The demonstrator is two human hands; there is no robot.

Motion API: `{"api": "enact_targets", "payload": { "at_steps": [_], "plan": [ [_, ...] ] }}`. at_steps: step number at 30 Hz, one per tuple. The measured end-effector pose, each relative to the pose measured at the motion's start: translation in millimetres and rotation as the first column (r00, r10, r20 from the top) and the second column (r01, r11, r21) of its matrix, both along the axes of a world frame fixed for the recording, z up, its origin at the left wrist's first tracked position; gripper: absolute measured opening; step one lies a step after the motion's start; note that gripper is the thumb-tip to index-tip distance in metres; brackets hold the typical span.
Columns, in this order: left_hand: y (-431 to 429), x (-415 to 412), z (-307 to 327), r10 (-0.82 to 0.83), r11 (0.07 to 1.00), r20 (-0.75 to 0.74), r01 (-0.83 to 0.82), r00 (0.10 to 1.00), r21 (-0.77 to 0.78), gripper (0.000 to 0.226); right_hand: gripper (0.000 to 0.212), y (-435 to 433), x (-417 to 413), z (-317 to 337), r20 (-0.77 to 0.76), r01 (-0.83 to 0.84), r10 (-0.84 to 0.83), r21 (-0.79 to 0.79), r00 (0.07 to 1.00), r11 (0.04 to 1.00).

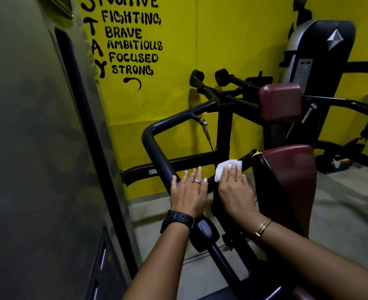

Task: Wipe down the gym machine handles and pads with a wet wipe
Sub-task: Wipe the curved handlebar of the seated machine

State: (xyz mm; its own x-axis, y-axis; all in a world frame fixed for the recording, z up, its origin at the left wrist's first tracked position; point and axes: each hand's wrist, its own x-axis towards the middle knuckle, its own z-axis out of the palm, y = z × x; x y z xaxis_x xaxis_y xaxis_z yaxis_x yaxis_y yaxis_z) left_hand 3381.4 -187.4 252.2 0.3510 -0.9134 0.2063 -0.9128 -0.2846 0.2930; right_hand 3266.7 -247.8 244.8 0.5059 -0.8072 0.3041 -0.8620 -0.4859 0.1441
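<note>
Yellow wall (232, 40) behind, the right hand (236, 188) presses the wipe (226, 169), fingers straight, on a bar (249, 158) slanting up-right; left hand (190, 191) lies flat alongside.

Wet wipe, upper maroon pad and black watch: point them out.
wet wipe (227, 168): head view, its bunched white middle.
upper maroon pad (280, 102): head view, middle of its face.
black watch (177, 219): head view, on its strap.

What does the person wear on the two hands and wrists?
The left hand has a black watch at the wrist and two rings. The right hand has one thin ring and gold bangles. Both forearms are bare.
</note>
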Motion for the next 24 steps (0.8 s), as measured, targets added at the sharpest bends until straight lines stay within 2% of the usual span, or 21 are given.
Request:
{"api": "enact_targets", "payload": {
  "at_steps": [2, 4, 7, 10, 12, 13, 15, 17, 19, 21, 22, 24],
  "plan": [
    [-0.3, -0.3, 0.5, 0.002, 1.000, 0.002, -0.002, 1.000, 0.003, 0.076, 0.066, -1.2, 2.8, 3.5, -0.008, -0.040, 0.040, -0.039, 0.999, 0.998],
    [0.0, -0.2, 0.1, 0.005, 1.000, 0.014, -0.005, 1.000, 0.003, 0.076, 0.060, -11.0, 0.5, 10.3, -0.014, -0.062, 0.061, -0.138, 0.998, 0.989],
    [0.4, 0.0, -1.0, 0.001, 1.000, 0.033, -0.002, 0.999, 0.013, 0.075, 0.054, -21.8, -8.9, 20.5, 0.017, 0.059, -0.057, -0.126, 0.998, 0.990],
    [0.0, 1.2, -1.0, 0.000, 1.000, 0.046, 0.000, 0.999, 0.013, 0.059, 0.056, -22.9, -9.5, 11.7, 0.059, 0.153, -0.145, -0.158, 0.988, 0.975],
    [-0.5, 1.5, -1.3, 0.008, 1.000, 0.040, -0.008, 0.999, 0.008, 0.055, 0.050, -16.0, -4.7, 11.4, 0.012, 0.169, -0.169, -0.068, 0.986, 0.983],
    [-0.8, 1.7, -1.4, 0.012, 1.000, 0.034, -0.013, 0.999, 0.011, 0.057, 0.045, -9.9, -3.2, 15.0, -0.003, 0.160, -0.160, -0.041, 0.987, 0.986],
    [-1.9, 1.6, -1.4, 0.015, 1.000, 0.036, -0.016, 0.999, 0.019, 0.061, 0.041, 1.7, -3.8, 20.9, 0.025, 0.044, -0.042, -0.056, 0.999, 0.997],
    [-3.8, 2.6, -2.0, 0.014, 1.000, 0.052, -0.015, 0.999, 0.016, 0.057, 0.037, 13.6, -8.5, 35.6, 0.157, -0.084, 0.087, -0.022, 0.984, 0.996],
    [-4.1, 3.4, -2.0, 0.014, 1.000, 0.064, -0.015, 0.998, 0.012, 0.058, 0.032, 16.7, -16.3, 49.7, 0.427, -0.156, 0.094, 0.113, 0.900, 0.981],
    [-3.9, 1.7, -2.0, 0.012, 1.000, 0.088, -0.014, 0.996, 0.017, 0.060, 0.034, 16.0, -27.0, 69.0, 0.657, -0.241, -0.013, 0.295, 0.753, 0.925],
    [-3.6, 0.2, -1.3, 0.007, 1.000, 0.099, -0.009, 0.995, 0.024, 0.060, 0.032, 13.6, -32.4, 77.0, 0.753, -0.328, -0.057, 0.352, 0.655, 0.876],
    [-2.3, -3.2, 0.4, -0.002, 0.999, 0.143, -0.002, 0.990, 0.033, 0.061, 0.028, 10.4, -46.7, 94.7, 0.895, -0.542, -0.199, 0.406, 0.400, 0.736]
  ]
}}
